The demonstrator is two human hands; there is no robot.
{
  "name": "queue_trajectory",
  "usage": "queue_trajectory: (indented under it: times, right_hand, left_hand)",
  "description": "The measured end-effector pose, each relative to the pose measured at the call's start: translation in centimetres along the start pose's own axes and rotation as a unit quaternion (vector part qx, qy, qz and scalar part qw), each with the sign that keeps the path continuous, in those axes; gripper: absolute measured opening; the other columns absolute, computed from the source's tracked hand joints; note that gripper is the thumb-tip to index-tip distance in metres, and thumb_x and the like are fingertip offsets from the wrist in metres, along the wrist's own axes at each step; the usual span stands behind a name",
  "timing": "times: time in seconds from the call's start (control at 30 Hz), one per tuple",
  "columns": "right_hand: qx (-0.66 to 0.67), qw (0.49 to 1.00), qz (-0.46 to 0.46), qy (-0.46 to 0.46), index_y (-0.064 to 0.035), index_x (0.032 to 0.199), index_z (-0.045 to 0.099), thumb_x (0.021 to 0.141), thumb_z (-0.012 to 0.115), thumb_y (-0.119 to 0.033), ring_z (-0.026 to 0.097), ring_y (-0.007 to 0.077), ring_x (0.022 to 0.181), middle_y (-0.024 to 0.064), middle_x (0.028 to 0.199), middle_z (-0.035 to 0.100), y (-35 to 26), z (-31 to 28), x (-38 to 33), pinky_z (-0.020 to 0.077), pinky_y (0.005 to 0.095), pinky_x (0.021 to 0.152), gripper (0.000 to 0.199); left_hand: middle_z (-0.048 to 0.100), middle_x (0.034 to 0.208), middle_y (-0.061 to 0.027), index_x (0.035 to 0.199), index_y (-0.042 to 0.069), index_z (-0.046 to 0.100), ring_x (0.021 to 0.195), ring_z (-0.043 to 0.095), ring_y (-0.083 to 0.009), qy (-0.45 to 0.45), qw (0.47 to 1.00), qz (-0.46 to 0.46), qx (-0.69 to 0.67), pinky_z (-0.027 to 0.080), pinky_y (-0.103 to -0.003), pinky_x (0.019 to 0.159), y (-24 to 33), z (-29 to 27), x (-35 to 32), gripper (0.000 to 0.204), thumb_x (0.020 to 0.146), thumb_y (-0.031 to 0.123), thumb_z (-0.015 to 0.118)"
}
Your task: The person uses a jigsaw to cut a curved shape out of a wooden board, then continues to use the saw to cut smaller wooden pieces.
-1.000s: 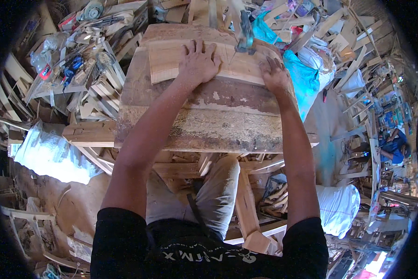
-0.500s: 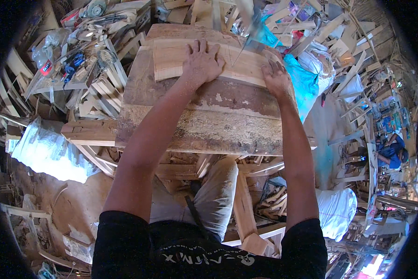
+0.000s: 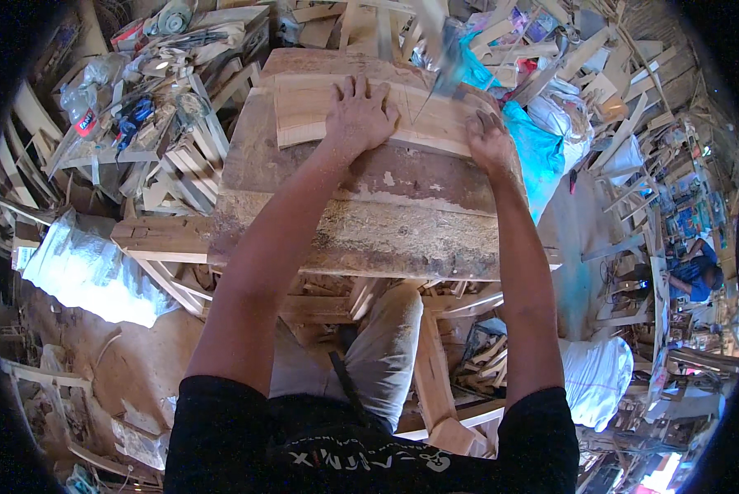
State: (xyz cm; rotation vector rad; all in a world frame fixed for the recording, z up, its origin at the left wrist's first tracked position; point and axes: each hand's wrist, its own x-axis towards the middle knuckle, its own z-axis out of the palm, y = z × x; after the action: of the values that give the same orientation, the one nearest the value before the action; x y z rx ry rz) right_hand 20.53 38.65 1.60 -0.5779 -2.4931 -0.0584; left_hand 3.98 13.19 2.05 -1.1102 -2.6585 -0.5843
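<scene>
Left hand (image 3: 361,119), fingers apart, and right hand (image 3: 490,142), fingers unclear, seem sawing a plank (image 3: 437,125), bandsaw blade (image 3: 422,107) between, needing slow pushes

1 left hand (image 3: 361,119) and 1 right hand (image 3: 491,143) are counted, with 2 black sleeves (image 3: 221,412). 1 board (image 3: 302,109) and 1 worktable (image 3: 406,237) are recorded. At left, 1 clear bottle (image 3: 80,109) is noted; at lower right, 1 white sack (image 3: 597,379); at far right, 1 co-worker (image 3: 695,278). Wood offcuts (image 3: 583,52) are too numerous and overlapped to be counted.

Left hand (image 3: 361,122) and right hand (image 3: 491,144) rest on a board (image 3: 442,125) (near edge curved).
</scene>
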Motion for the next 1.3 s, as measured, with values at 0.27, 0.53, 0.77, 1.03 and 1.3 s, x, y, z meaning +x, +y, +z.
queue_trajectory:
  times: [0.27, 0.53, 0.77, 1.03, 1.3]
  right_hand:
    - [-0.007, 1.0, 0.005, -0.021, -0.0053, 0.14, 0.063, 0.104, 0.054, -0.046, 0.058, 0.0442, 0.132, 0.0237, 0.146, 0.059, -0.3, -1.2, 0.1, 0.0479, 0.051, 0.112, 0.055]
    - [0.025, 0.999, 0.029, -0.011, -0.0089, 0.139, 0.064, 0.102, 0.056, -0.045, 0.058, 0.0437, 0.132, 0.0201, 0.146, 0.06, -1.5, -1.8, 0.1, 0.0479, 0.0513, 0.111, 0.053]
    - [-0.008, 1.0, 0.019, -0.003, -0.0089, 0.138, 0.065, 0.102, 0.056, -0.044, 0.058, 0.0427, 0.133, 0.0203, 0.145, 0.061, 0.0, -0.1, 0.5, 0.0485, 0.0514, 0.111, 0.051]
    - [0.041, 0.997, 0.034, -0.057, -0.0082, 0.143, 0.059, 0.103, 0.055, -0.042, 0.057, 0.0428, 0.134, 0.0206, 0.146, 0.06, -1.9, -1.7, 1.2, 0.0473, 0.0504, 0.113, 0.053]
    - [-0.03, 0.989, -0.13, -0.058, -0.0042, 0.145, 0.059, 0.106, 0.057, -0.037, 0.052, 0.0402, 0.14, 0.0226, 0.151, 0.056, 7.0, 3.5, 2.4, 0.0408, 0.0463, 0.118, 0.051]
  left_hand:
    - [0.038, 0.162, -0.0275, 0.155, 0.014, 0.049, 0.154, 0.029, -0.0442, 0.023, 1.0, 0.009, -0.01, 0.016, -0.062, 0.127, 0.2, 0.5, 0.3, 0.063, 0.102, 0.046, 0.04]
    - [0.03, 0.168, -0.0254, 0.161, 0.017, 0.042, 0.157, 0.023, -0.0472, -0.02, 1.0, -0.003, 0.008, 0.015, -0.062, 0.128, 0.2, -0.4, 0.4, 0.066, 0.104, 0.051, 0.036]
    - [0.028, 0.17, -0.0254, 0.162, 0.018, 0.041, 0.158, 0.022, -0.047, -0.026, 1.0, -0.008, 0.011, 0.013, -0.062, 0.129, 0.3, -0.1, 0.7, 0.067, 0.104, 0.052, 0.035]
    - [0.033, 0.166, -0.0285, 0.156, 0.013, 0.048, 0.156, 0.026, -0.0464, 0.0, 1.0, -0.006, -0.01, 0.015, -0.065, 0.127, 0.0, 0.0, 0.8, 0.064, 0.103, 0.048, 0.037]
    - [0.029, 0.171, -0.0219, 0.163, 0.017, 0.041, 0.161, 0.017, -0.043, -0.027, 1.0, 0.005, -0.011, 0.009, -0.064, 0.128, 0.5, 1.6, 2.3, 0.072, 0.103, 0.056, 0.034]
